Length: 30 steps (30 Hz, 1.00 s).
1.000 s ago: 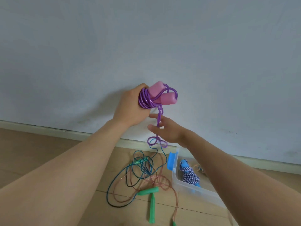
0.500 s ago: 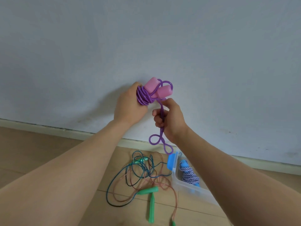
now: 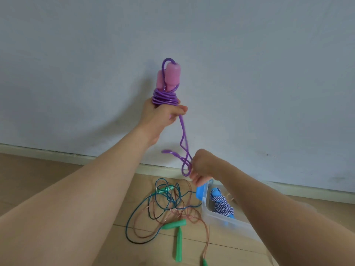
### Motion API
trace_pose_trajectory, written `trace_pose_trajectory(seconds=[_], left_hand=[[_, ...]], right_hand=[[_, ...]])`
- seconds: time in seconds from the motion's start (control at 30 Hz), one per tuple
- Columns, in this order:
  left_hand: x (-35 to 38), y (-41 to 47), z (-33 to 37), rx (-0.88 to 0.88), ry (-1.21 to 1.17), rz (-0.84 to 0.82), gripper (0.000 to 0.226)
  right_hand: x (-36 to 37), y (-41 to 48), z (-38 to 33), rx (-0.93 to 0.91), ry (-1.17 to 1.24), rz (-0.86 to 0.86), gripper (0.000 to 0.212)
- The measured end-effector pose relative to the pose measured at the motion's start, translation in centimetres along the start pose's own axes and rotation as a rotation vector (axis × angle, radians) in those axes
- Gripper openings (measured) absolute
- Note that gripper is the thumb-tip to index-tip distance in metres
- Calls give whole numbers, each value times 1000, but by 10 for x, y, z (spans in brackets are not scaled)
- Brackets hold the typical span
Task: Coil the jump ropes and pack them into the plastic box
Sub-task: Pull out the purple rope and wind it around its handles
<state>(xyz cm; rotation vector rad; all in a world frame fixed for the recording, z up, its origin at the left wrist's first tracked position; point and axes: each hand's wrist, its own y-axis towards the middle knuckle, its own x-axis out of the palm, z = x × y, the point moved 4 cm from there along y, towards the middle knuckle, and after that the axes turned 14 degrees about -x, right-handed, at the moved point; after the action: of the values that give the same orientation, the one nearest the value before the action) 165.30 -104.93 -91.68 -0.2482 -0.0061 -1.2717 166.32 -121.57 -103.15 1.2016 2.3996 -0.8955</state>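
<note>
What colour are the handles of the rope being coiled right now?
Pink handles on a purple cord, gripped in the left hand; the head view shows it plainly.

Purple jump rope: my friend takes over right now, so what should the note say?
Left hand: held up, grips the purple rope, partly wound around its pink handles.
Right hand: lower down, pinches the loose tail, which has loops left to wind.
Plastic box: on the floor, with a blue-and-white rope coiled inside.
Done: that one rope is packed.
Left: finish winding the purple rope and put it in the box. Then untangle, coil and pack the green-handled ropes lying beside the box.
</note>
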Motion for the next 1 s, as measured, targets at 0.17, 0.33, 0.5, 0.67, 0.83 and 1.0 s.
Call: trace_pose_trajectory(seconds=[0.17,0.33,0.5,0.67,0.83,1.0], left_hand=[[6,-5,-10,-168,-15,-160,26],[-4,-3,-14,-177,108,-97,37],[-13,-6,-20,-164,230,-119,36],[-15,-5,-22,-48,456,-27,35],[-37,-9,-16,281,957,280,21],[-39,-6,-15,392,1018,345,13]], right_hand=[[-5,-5,-1,-249,-941,-70,21],[-38,5,-1,-203,-368,197,26],[-54,0,-12,-61,1025,601,23],[-55,0,-18,-184,450,597,23],[-71,-18,-24,-560,-796,523,28],[-73,-15,-14,-645,-1103,303,39]])
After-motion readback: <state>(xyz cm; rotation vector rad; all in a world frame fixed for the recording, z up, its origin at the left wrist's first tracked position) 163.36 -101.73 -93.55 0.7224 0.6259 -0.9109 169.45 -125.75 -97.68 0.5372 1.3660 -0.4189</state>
